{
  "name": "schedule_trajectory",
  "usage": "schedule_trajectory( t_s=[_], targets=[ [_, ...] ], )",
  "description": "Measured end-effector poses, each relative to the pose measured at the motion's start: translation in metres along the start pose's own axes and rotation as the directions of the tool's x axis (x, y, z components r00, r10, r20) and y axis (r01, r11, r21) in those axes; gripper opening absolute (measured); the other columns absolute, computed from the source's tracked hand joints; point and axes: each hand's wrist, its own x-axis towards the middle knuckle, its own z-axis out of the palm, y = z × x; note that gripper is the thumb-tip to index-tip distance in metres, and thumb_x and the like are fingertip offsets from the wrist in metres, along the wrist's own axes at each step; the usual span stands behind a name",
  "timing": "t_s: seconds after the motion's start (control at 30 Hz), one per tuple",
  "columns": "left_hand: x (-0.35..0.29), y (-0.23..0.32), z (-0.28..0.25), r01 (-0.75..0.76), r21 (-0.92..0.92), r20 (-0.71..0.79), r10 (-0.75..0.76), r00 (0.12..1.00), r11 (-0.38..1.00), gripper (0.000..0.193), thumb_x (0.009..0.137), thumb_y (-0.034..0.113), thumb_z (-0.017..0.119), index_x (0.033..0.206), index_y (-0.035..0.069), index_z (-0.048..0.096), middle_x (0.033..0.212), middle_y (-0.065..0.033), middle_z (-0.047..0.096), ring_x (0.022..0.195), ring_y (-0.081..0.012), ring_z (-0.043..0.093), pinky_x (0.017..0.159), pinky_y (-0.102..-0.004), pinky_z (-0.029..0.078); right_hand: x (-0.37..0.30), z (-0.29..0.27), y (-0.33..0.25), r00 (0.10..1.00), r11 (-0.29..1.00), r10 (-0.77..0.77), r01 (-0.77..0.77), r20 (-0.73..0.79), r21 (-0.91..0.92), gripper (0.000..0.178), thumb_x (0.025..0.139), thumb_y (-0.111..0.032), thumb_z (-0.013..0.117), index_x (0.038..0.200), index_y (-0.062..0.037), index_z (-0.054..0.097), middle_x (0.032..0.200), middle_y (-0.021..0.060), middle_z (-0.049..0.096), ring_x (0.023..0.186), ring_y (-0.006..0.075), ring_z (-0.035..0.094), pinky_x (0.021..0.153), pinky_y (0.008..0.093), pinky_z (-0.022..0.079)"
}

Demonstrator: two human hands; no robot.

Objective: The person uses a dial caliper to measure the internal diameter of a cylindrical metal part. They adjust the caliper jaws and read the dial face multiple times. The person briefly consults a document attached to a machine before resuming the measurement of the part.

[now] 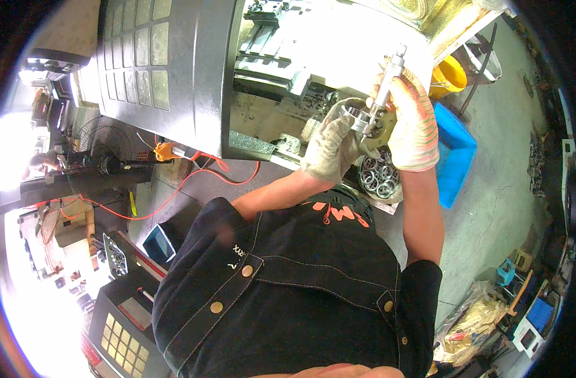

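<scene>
Left hand point(331, 146), in an off-white knitted glove, grasping a smooth, bright metal ring point(357, 116) in front of the machine opening; right hand point(416, 129), in a similar glove with orange-pink striping, gripping a slim, silver cylindrical tool point(389, 83), tilted, its lower end at the ring, contact not distinguishable. Further metal rings point(384, 179) heaped below, partly covered by the gloves; machine interior washed out by glare. Black garment point(325, 302), pale-stitched with brass-coloured studs, bearing white lettering and an orange-red print.
</scene>
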Motion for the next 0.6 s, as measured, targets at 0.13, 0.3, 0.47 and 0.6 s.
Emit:
schedule_trajectory(
  t_s=[0.13,0.3,0.47,0.6],
  targets=[
    [-0.0001,0.0015,0.0022,0.063,-0.006,-0.088,-0.063,0.994,0.998,0.042,0.083,0.009,0.061,0.121,0.010,0.041,0.107,-0.0064,0.055,0.096,-0.0179,0.057,0.074,-0.0326,0.053,-0.0010,0.0000,-0.0007,1.000,1.000,0.004,-0.004,0.004,-0.002,0.025,0.086,-0.017,0.054,0.105,-0.0013,0.056,0.092,0.0089,0.062,0.084,0.0181,0.062,0.075,0.0306,0.051],
    [-0.0018,0.0030,0.0045,0.058,0.103,-0.119,-0.045,0.992,0.993,0.055,0.075,0.000,0.067,0.122,0.010,0.043,0.111,-0.0044,0.055,0.099,-0.0177,0.057,0.079,-0.0325,0.052,-0.0014,-0.0008,0.0004,1.000,1.000,-0.012,0.012,-0.005,-0.024,0.026,0.086,-0.018,0.054,0.105,-0.0014,0.055,0.092,0.0094,0.062,0.084,0.0182,0.062,0.075,0.0307,0.051],
    [-0.0001,0.0024,0.0049,0.056,0.148,-0.134,-0.037,0.990,0.987,0.057,0.074,0.002,0.069,0.124,0.009,0.042,0.111,-0.0044,0.055,0.101,-0.0193,0.057,0.080,-0.0340,0.052,-0.0040,0.0005,-0.0003,0.999,0.996,-0.044,0.042,-0.024,-0.076,0.026,0.086,-0.018,0.053,0.105,-0.0008,0.055,0.093,0.0095,0.061,0.085,0.0182,0.061,0.079,0.0303,0.049],
    [0.0005,0.0009,0.0055,0.047,0.118,-0.130,-0.031,0.991,0.992,0.050,0.075,-0.001,0.067,0.119,0.009,0.044,0.107,-0.0045,0.056,0.097,-0.0165,0.057,0.078,-0.0312,0.053,-0.0044,0.0003,0.0000,0.999,0.996,-0.045,0.043,-0.024,-0.082,0.026,0.086,-0.019,0.053,0.105,-0.0005,0.056,0.093,0.0095,0.062,0.086,0.0180,0.061,0.080,0.0303,0.049]
  ],
)
